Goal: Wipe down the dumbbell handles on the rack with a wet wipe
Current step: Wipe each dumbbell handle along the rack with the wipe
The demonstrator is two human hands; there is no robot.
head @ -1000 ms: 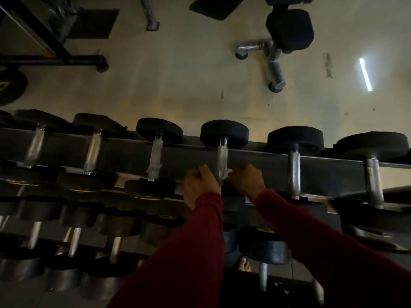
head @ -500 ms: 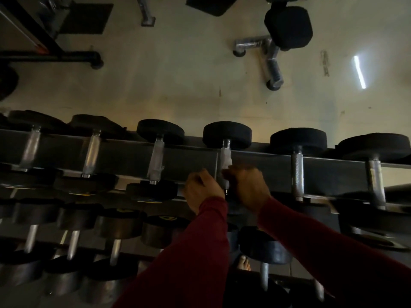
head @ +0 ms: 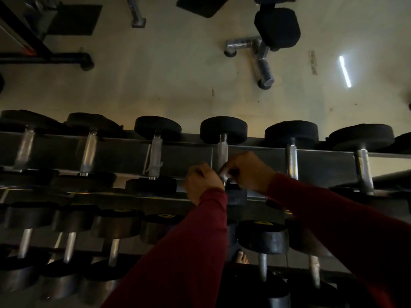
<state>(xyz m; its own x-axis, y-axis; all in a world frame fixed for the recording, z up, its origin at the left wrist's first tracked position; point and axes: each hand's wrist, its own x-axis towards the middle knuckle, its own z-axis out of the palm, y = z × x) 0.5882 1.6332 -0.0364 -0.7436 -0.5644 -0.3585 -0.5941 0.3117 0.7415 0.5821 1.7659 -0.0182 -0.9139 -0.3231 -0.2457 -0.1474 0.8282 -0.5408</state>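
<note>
A dumbbell rack (head: 182, 156) runs across the view with black-headed dumbbells on its top tier. Both my hands meet at the near end of the middle dumbbell's silver handle (head: 222, 150). My right hand (head: 249, 172) curls round the lower part of that handle, with a small pale bit of wet wipe (head: 223, 175) showing at its fingers. My left hand (head: 203, 181) is curled just left of the handle, touching the same spot; whether it holds the wipe is hidden. The handle's near head (head: 236, 196) sits under my wrists.
Neighbouring dumbbell handles stand left (head: 155, 154) and right (head: 291, 163) of the one I hold. Lower tiers carry more dumbbells (head: 263, 236). Beyond the rack, on the pale floor, are a bench stand with a black pad (head: 278, 27) and a dark machine base (head: 44, 56).
My right hand has slid down the handle toward its near end and closed round it. My left hand moved in against the handle from the left.
</note>
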